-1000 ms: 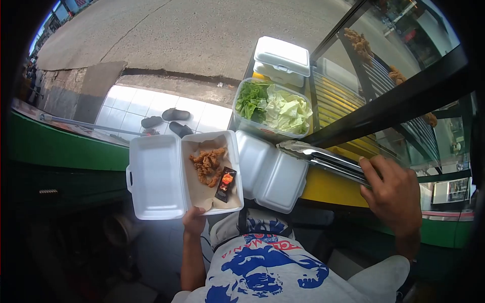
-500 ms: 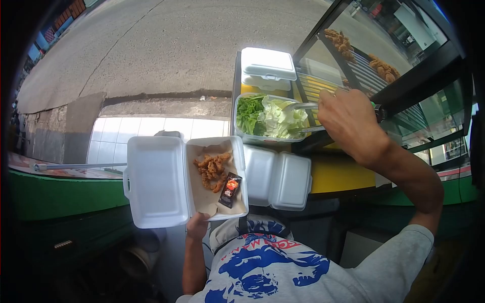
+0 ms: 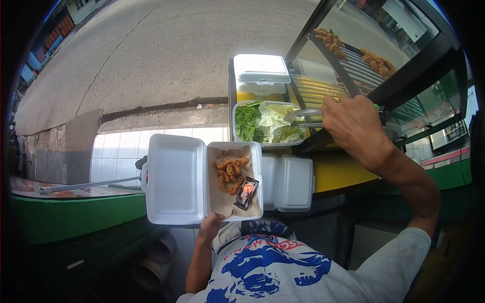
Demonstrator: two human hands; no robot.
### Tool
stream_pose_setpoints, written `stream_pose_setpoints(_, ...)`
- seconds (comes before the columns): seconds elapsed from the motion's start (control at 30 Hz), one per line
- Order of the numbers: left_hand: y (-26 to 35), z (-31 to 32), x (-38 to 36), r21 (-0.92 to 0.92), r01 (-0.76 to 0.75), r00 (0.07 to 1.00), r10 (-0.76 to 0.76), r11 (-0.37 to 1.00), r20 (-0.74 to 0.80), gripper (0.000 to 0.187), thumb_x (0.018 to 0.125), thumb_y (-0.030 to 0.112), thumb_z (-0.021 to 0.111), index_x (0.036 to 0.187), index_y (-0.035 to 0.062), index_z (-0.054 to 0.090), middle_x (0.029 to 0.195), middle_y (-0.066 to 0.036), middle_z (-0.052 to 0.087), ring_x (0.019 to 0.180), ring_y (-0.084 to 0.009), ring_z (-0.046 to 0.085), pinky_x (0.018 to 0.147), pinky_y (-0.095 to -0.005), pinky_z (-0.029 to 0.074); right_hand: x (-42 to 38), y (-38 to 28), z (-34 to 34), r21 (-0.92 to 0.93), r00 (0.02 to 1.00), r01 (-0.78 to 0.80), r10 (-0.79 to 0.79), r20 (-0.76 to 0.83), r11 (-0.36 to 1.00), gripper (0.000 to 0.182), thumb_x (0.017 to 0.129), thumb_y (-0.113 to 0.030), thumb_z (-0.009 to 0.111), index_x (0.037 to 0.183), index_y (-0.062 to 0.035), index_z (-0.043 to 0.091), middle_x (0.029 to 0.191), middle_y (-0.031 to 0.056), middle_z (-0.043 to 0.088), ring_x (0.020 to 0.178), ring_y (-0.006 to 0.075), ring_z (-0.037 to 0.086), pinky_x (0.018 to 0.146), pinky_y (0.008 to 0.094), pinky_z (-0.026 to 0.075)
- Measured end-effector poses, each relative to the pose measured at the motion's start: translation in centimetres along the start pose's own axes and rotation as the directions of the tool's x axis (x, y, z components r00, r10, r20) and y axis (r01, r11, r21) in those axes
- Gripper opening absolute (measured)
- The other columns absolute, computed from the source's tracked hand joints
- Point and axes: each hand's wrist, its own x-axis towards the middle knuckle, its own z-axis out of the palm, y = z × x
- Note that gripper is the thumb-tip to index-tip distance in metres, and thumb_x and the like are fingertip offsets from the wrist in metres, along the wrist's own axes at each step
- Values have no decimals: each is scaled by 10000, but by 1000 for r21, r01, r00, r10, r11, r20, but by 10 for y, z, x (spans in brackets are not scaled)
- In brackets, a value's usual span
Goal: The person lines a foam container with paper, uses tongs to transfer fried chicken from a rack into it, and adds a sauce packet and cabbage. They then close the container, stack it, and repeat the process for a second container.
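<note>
Head view: the vegetable tub (image 3: 269, 144) is the landmark, a clear container with dark green leaves (image 3: 247, 120) in its left part and pale leaves (image 3: 274, 120) in its right. From its right side the right hand (image 3: 351, 123) reaches in with metal tongs (image 3: 309, 112), fingers curled closed around the handle end, the tips among the pale leaves; whether the tips pinch a leaf, I cannot tell. Nearer the body than the tub and to its left, the left hand (image 3: 210, 226) grips the lower edge of an open foam box (image 3: 177, 179), thumb on the rim; its other fingers are hidden beneath. The box's lid half lies on the left, while its right half, lined with brown paper (image 3: 221, 201), holds fried pieces (image 3: 231, 174) and, touching or just beside them, a dark sachet (image 3: 246, 193). Just below the tub, partly covered by the held box, sits another open foam box (image 3: 294, 184), with the yellow counter (image 3: 341, 171) to its right. Just beyond the tub is a closed foam box (image 3: 261, 68). Right of the tub and farther off, a glass case (image 3: 323, 60) has more fried food (image 3: 379, 63) on a slatted rack (image 3: 361, 65).
</note>
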Motion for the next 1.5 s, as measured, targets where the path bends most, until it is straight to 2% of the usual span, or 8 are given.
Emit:
stream_pose_setpoints(0.1, -2, 1, 8, -605, 464, 840, -539, 647, 68, 194, 727, -191, 660, 773, -17, 587, 787, -99, 634, 729, -164, 632, 687, -277, 518, -5, -2, 1, 26, 998, -24, 25, -53, 999, 87, 799, -136, 650, 790, -93, 725, 832, 32, 595, 834, 160, 659, 638, 301, 519)
stream_pose_setpoints(0.13, -3, 3, 11, -598, 475, 829, -557, 645, 58, 194, 727, -191, 660, 773, -17, 587, 787, -99, 634, 729, -164, 632, 687, -277, 518, -3, 0, 5, 46, 999, -14, 16, -44, 999, 87, 799, -136, 650, 790, -93, 725, 832, 32, 595, 834, 160, 659, 638, 301, 519)
stream_pose_setpoints(0.43, -7, 16, 15, -181, 420, 902, -387, 889, 193, 172, 926, 42, 477, 871, -64, 601, 945, -169, 618, 934, -198, 570, 890, -348, 439, -34, 10, -15, 31, 995, -102, 102, 18, 994, 144, 788, -128, 661, 899, -65, 727, 857, 50, 591, 821, 175, 640, 621, 300, 520)
stream_pose_setpoints(0.6, 39, 48, 20, 104, 483, 863, -493, 869, 111, 203, 900, 109, 496, 905, -59, 610, 961, -165, 613, 955, -225, 558, 922, -351, 409, -69, 26, -49, 379, 988, -42, 95, -120, 924, 321, 759, -143, 671, 1056, -23, 665, 858, 48, 578, 770, 161, 609, 563, 307, 479)
stream_pose_setpoints(0.73, 18, 40, 25, -212, 571, 815, -515, 793, 266, 379, 856, 150, 550, 1167, -68, 544, 1163, -156, 577, 1082, -253, 541, 1029, -359, 347, -82, 7, -59, 415, 987, 90, -26, -157, 905, 334, 742, -144, 657, 1048, -11, 670, 809, 33, 550, 718, 153, 585, 510, 300, 434)
stream_pose_setpoints(0.93, 32, 65, 36, -211, 308, 943, -267, 928, 201, 582, 782, 143, 679, 1296, -51, 488, 1259, -155, 548, 1189, -212, 506, 1036, -342, 384, -81, -17, -41, 400, 975, 190, -122, -188, 897, 324, 745, -141, 613, 1035, -13, 676, 744, 12, 509, 634, 130, 532, 447, 278, 363)
stream_pose_setpoints(1.13, 12, 46, 35, 75, 283, 918, -292, 956, 268, 743, 803, 191, 662, 1429, -15, 319, 1388, -148, 450, 1298, -249, 421, 1104, -354, 310, -77, 9, -45, 520, 965, 233, -130, -226, 822, 285, 756, -143, 602, 1003, -22, 676, 751, 10, 526, 634, 125, 535, 447, 288, 374)
stream_pose_setpoints(1.5, 10, 57, 33, -57, 261, 953, -248, 964, 174, 569, 784, 179, 720, 1260, -46, 503, 1188, -116, 591, 1082, -202, 556, 963, -319, 435, -75, 7, -43, 416, 932, 272, -130, -337, 868, 280, 751, -179, 621, 983, -30, 669, 727, 5, 508, 598, 128, 533, 428, 274, 383)
